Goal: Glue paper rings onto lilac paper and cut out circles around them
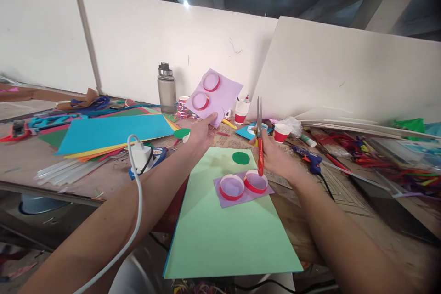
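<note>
Raised over the table, my left hand (203, 134) is closed on a sheet of purple paper (225, 89) that bears two red-and-white rings (211, 81). My right hand (270, 150) grips a pair of scissors (260, 147) with orange-red handles, blades pointing up. Below both hands lies a light green sheet (227, 239). On it rest a smaller purple piece (225, 201) with two more red-and-white rings (232, 187) and a dark green paper disc (240, 158).
Coloured paper sheets (110, 133), glue sticks (70, 170) and a power strip with a white plug (141, 156) lie left. A bottle (166, 89) stands behind. Paper cups (281, 133), a blue glue gun (313, 158) and craft scraps occupy the right side.
</note>
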The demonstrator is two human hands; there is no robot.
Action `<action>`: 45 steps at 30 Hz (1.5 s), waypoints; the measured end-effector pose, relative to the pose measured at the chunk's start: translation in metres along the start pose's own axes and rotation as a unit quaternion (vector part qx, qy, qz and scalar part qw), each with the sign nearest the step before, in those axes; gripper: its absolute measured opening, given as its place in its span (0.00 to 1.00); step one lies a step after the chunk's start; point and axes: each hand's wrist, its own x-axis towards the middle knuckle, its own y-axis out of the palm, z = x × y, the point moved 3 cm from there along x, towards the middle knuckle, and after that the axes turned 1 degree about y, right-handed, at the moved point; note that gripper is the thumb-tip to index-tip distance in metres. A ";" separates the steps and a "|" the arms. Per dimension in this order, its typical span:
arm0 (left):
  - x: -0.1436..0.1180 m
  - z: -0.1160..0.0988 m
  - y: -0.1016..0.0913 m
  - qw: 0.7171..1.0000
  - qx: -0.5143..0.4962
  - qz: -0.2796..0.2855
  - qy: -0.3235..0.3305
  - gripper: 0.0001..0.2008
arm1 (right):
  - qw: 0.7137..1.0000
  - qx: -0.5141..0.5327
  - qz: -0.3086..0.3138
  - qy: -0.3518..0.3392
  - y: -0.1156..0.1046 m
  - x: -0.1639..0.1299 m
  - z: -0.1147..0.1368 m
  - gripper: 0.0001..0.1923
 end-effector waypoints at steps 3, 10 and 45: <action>-0.005 0.001 0.004 1.000 -0.005 -0.001 -0.008 0.09 | 0.999 0.019 -0.013 0.032 -0.003 0.001 0.006 0.24; -0.010 0.006 0.008 1.000 -0.015 0.004 -0.027 0.05 | 0.998 0.054 -0.013 0.035 -0.008 0.003 0.023 0.11; -0.034 0.020 0.028 0.997 -0.030 0.067 -0.004 0.06 | 0.949 0.305 -0.009 0.084 0.010 0.004 0.050 0.20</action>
